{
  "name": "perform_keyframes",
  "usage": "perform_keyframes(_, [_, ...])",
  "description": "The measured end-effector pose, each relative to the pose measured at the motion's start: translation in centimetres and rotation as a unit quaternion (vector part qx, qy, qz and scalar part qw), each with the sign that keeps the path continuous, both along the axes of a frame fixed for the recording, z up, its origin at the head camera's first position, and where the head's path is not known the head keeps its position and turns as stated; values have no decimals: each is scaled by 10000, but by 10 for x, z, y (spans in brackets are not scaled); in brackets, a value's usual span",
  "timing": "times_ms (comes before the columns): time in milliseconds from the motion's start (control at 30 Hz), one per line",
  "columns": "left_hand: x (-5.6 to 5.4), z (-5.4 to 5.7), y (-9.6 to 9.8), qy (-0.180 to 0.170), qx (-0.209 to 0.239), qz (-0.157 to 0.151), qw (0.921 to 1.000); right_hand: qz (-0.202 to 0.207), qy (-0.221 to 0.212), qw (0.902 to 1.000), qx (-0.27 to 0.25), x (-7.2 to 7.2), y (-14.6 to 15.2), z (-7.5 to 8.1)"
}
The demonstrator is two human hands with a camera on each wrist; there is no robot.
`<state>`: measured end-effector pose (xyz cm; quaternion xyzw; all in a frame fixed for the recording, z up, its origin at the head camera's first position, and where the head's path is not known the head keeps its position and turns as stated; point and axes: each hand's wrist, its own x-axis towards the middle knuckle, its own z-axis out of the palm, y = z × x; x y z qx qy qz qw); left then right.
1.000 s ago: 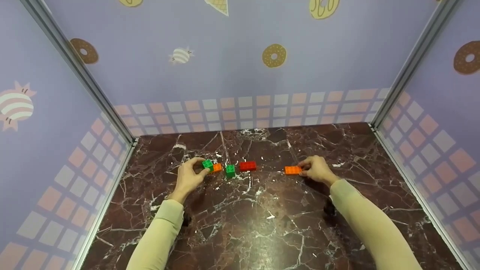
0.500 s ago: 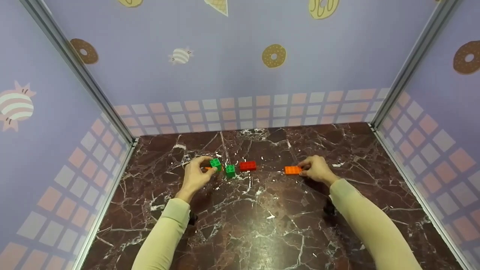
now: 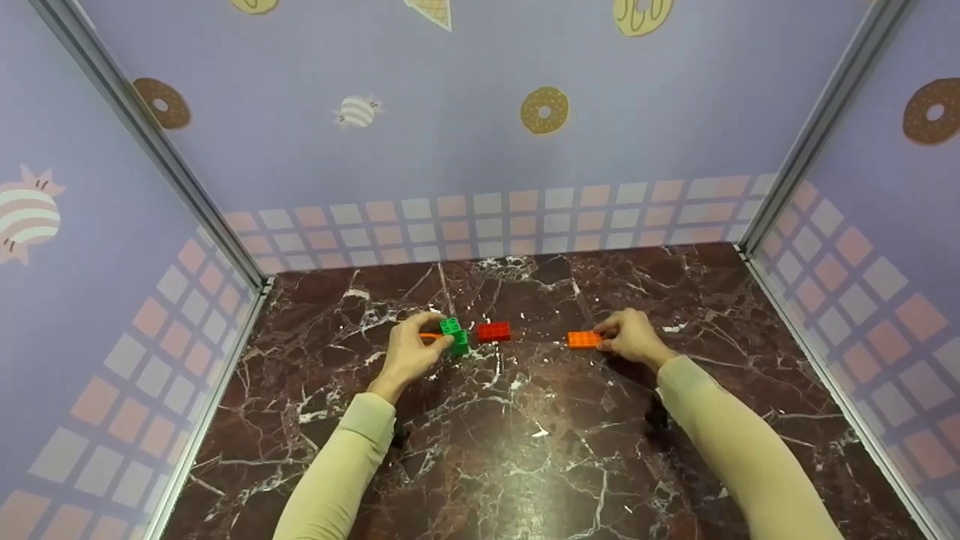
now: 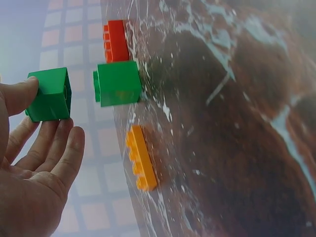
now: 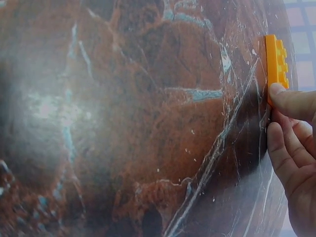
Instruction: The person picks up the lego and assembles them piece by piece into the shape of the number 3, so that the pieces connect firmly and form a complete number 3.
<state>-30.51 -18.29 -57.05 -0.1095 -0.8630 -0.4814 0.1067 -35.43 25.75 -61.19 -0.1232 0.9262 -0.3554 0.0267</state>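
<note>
My left hand point(image 3: 411, 352) pinches a green toy brick point(image 4: 48, 95) between thumb and fingers. This brick is raised off the table, over the side of a second green brick point(image 4: 120, 84) that stands on the marble. Under the left hand lies a flat orange brick point(image 4: 141, 158), mostly covered by the fingers in the head view. Just right of the green bricks sits a red brick point(image 3: 493, 331). Farther right, my right hand point(image 3: 630, 335) pinches the right end of another flat orange brick point(image 5: 275, 61), which rests on the table, studs up.
The bricks are on a dark red-brown marble table point(image 3: 525, 442) with white veins. A purple patterned wall point(image 3: 450, 150) closes the back, with side walls and grey metal edges left and right.
My left hand has carried the green brick to the right, from over the left orange brick toward the standing green one. The right hand stays at its orange brick.
</note>
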Motion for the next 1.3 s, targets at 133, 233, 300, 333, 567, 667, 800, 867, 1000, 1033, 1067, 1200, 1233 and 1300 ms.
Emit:
perform_keyframes(133, [-1, 1, 11, -94, 36, -187, 9998, -29, -23, 10000, 31, 0, 1, 2])
perform_keyframes(233, [-1, 1, 20, -43, -42, -337, 9994, -40, -36, 10000, 58, 0, 0, 3])
perform_keyframes(300, [-1, 1, 26, -24, -141, -416, 9990, -56, -40, 9999, 91, -1, -1, 3])
perform_keyframes(333, [-1, 1, 29, -2, -187, -446, 9988, -64, -46, 9999, 103, -1, -1, 3])
perform_keyframes(567, [-5, 3, 46, -81, -215, -589, 9980, -41, -7, 9999, 163, -1, -3, 3])
perform_keyframes(667, [-7, 5, 52, -66, -311, -680, 9972, -20, 30, 9998, 179, -1, -4, 4])
perform_keyframes(800, [-10, 8, 61, -64, -315, -868, 9957, -9, 105, 9996, 260, -2, -4, 5])
perform_keyframes(867, [-11, 9, 65, -91, -232, -977, 9949, -10, 110, 9995, 313, -2, -4, 4])
perform_keyframes(1000, [-13, 9, 74, -93, -204, -1119, 9935, -55, 16, 9994, 354, -3, -4, 4])
perform_keyframes(1033, [-14, 9, 76, -81, -251, -1128, 9933, -82, -28, 9994, 342, -3, -4, 5])
perform_keyframes(1067, [-14, 9, 78, -79, -288, -1128, 9932, -92, -41, 9994, 339, -3, -4, 5])
perform_keyframes(1200, [-17, 8, 87, -54, -394, -1114, 9930, -111, -58, 9995, 278, -2, -4, 5])
perform_keyframes(1233, [-18, 8, 89, -50, -412, -1105, 9930, -127, -64, 9996, 260, -2, -4, 5])
perform_keyframes(1300, [-19, 7, 93, -52, -410, -1105, 9930, -107, -20, 9996, 260, -1, -3, 5])
